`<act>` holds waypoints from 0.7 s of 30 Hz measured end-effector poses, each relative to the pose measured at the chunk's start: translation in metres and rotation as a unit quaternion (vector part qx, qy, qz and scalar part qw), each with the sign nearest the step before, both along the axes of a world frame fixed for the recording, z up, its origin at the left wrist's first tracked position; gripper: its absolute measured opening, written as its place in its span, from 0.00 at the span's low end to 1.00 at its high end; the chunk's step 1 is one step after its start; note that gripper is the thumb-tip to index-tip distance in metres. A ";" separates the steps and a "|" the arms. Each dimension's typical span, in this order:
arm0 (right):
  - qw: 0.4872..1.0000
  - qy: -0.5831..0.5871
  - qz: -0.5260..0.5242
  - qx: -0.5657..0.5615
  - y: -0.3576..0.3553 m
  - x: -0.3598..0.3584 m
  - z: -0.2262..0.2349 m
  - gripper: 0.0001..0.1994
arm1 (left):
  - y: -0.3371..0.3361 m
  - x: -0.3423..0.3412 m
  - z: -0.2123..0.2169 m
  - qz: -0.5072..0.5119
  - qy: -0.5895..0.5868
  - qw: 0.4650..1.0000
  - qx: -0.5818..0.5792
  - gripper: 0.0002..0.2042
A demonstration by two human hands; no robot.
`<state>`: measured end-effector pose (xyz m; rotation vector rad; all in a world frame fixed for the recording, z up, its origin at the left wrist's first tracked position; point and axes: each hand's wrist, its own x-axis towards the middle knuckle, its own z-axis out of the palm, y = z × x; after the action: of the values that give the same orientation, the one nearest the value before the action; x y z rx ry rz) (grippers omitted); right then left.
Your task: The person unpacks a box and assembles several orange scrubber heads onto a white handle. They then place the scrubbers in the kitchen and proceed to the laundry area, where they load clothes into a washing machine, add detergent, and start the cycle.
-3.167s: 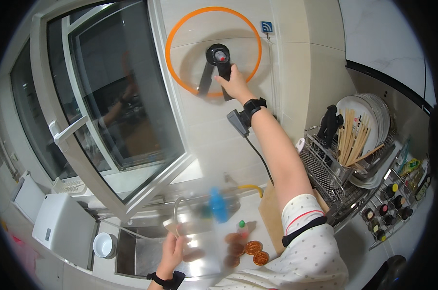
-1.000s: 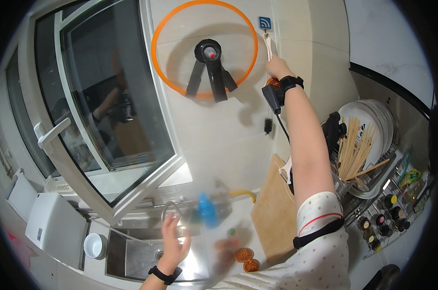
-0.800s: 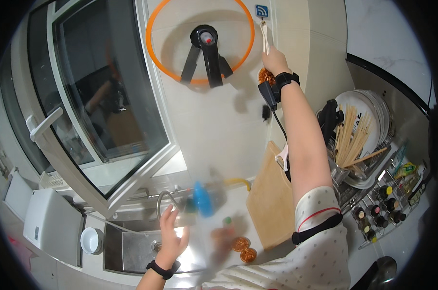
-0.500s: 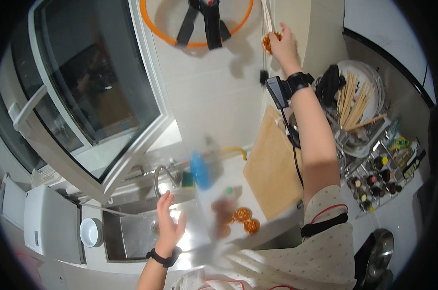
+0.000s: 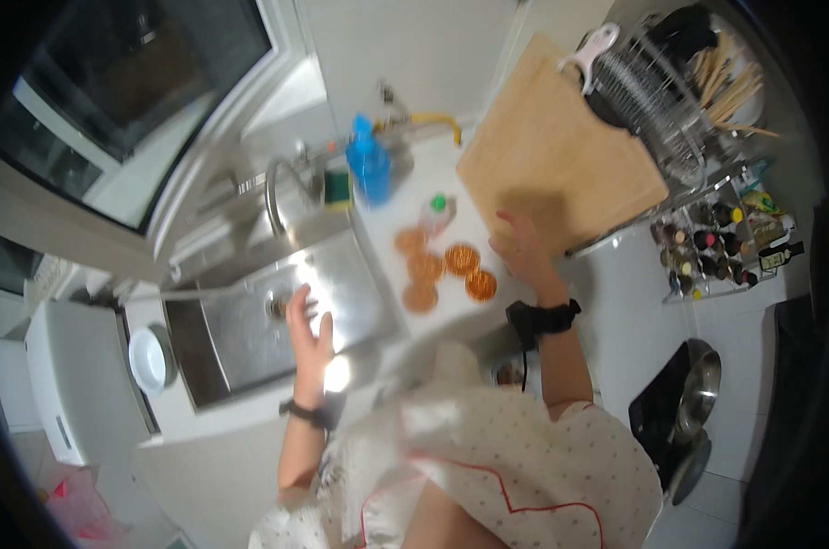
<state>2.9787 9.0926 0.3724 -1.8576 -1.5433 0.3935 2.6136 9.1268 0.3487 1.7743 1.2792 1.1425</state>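
Note:
My right hand (image 5: 526, 254) hovers at the near edge of the wooden cutting board, fingers apart, with nothing visible in it. To its left, two shiny copper-coloured wire scourers (image 5: 461, 260) lie on the white counter. Beside them sit three paler, round orange-brown pieces (image 5: 424, 268), too blurred to make out exactly. My left hand (image 5: 310, 331) is held over the right part of the steel sink (image 5: 240, 352), open and holding nothing. A small clear bottle with a green cap (image 5: 436, 210) stands behind the scourers.
A cutting board (image 5: 561, 151) leans at the back right, next to a dish rack (image 5: 657, 110). A blue pump bottle (image 5: 368, 165) and sponge (image 5: 338, 190) stand behind the sink near the tap (image 5: 272, 197). Spice bottles (image 5: 704, 240) fill a rack at right; a white bowl (image 5: 149, 360) sits left.
My right hand has come down from high by the wall, where it was at a copper-coloured scourer, to beside the counter's scourers. The view has tilted down. My left hand stays open over the sink.

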 end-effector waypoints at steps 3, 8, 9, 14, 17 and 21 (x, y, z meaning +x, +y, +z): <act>0.996 -0.019 -0.008 -0.086 -0.019 -0.010 -0.050 0.32 | -0.008 -0.010 -0.022 0.011 -0.025 0.996 -0.079 0.22; 0.991 -0.003 -0.015 -0.132 -0.034 -0.015 -0.097 0.36 | -0.004 0.010 -0.058 -0.057 0.040 0.991 -0.114 0.22; 0.991 0.002 -0.020 -0.130 -0.032 -0.015 -0.107 0.35 | -0.003 0.020 -0.063 -0.070 0.053 0.987 -0.137 0.21; 0.978 -0.030 -0.092 -0.186 -0.020 -0.014 -0.163 0.35 | 0.006 0.066 -0.125 -0.150 0.098 0.958 -0.224 0.25; 0.958 -0.013 -0.156 -0.238 -0.022 -0.015 -0.187 0.37 | 0.012 0.100 -0.140 -0.160 0.152 0.958 -0.185 0.28; 0.951 0.034 -0.157 -0.264 -0.033 -0.001 -0.200 0.36 | 0.019 0.123 -0.151 -0.153 0.201 0.949 -0.189 0.28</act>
<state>2.9777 9.0594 0.1728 -2.4230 -1.1316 0.7657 2.7368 9.1460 0.1980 1.8729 1.2821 0.3398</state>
